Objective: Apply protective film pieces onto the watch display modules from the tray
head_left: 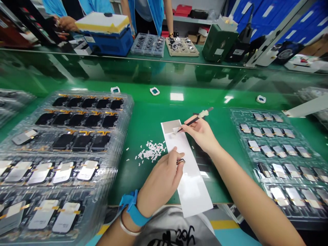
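My right hand is closed around dark tweezers with white wrapping near their upper end. The tweezer tips meet a small whitish piece at the top of a long white sheet, beside its grey strip. Between the thumb and fingers of my left hand, above the sheet, is a small dark-rimmed part, mostly hidden by the fingers. A pile of tiny white slips lies on the green tabletop, left of the sheet.
Stacked clear trays of dark and silver screen modules stand at left. Another tray of silver modules sits at right. Small white-framed pieces lie toward the back. Behind a glass edge are a blue machine and two people in blue.
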Action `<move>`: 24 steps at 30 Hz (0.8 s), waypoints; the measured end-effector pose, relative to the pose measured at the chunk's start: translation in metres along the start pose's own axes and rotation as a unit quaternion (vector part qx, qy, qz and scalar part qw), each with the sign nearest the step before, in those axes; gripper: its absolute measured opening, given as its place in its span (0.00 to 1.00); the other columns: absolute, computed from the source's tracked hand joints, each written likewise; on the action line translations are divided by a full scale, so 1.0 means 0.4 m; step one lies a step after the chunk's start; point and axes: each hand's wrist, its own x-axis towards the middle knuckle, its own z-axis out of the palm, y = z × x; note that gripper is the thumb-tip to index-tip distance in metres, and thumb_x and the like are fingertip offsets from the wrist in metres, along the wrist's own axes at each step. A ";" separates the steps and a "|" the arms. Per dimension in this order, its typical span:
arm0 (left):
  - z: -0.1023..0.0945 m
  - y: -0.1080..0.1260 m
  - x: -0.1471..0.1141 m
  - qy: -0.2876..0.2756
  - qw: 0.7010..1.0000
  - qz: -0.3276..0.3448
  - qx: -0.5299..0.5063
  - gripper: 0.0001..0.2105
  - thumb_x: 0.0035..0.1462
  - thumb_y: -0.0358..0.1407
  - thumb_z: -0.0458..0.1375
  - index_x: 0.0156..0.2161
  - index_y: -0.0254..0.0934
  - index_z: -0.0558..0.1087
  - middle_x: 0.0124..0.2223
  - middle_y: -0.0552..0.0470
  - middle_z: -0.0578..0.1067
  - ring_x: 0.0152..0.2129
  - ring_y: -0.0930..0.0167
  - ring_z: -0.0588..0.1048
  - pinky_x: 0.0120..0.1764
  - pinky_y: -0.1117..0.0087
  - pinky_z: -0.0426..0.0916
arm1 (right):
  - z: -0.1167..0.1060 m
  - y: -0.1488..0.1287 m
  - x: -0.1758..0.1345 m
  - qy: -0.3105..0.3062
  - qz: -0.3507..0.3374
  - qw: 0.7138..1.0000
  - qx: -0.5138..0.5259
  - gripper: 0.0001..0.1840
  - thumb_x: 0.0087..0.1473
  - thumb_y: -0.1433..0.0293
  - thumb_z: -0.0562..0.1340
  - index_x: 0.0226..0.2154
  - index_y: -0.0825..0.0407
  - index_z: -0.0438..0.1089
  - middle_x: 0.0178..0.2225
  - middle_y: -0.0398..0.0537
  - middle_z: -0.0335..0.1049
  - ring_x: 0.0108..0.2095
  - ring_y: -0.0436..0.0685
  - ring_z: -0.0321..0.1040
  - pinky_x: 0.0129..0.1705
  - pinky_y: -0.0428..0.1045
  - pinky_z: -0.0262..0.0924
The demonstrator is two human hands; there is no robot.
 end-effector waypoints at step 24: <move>0.025 0.045 0.011 0.183 0.863 -0.046 -0.469 0.05 0.72 0.41 0.46 0.45 0.44 0.59 0.29 0.59 0.68 0.21 0.77 0.59 0.26 0.77 0.58 | 0.121 -0.071 -0.251 0.128 -0.213 0.964 0.094 0.11 0.58 0.81 0.62 0.38 0.49 0.65 0.33 0.41 0.77 0.39 0.54 0.80 0.37 0.47 0.79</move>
